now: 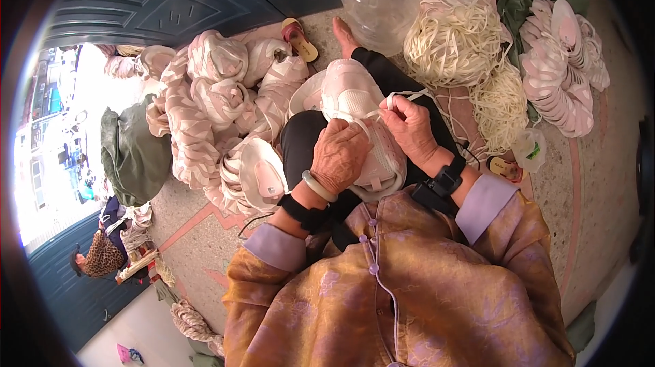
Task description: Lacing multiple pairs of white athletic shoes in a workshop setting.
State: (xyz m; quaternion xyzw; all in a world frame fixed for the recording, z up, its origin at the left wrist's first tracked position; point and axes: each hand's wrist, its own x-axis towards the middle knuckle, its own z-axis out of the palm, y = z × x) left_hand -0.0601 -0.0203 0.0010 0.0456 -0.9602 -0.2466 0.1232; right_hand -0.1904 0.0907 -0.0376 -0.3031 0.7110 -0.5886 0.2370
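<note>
A pale pink and white sneaker upper (pixel 351 87) rests across my lap, its toe pointing away from me. My left hand (pixel 341 154) lies over its left side with the fingertips pinched together at the lacing area, on a white shoelace (pixel 407 95). Just to the right, my right hand (pixel 413 128) grips the same lace between thumb and forefinger, and a loop stands up above the fingers. A stretch of lace runs between the two hands. What lies under the left fingers is partly hidden.
Heaped sneaker uppers (pixel 218 94) lie on the left. A large clear bottle with a red cap (pixel 379 12) stands ahead. Cream laces (pixel 454 43) are piled at right, beside more stacked uppers (pixel 563 70). A sandal (pixel 300 39) lies near the door. Another person (pixel 102 254) sits far left.
</note>
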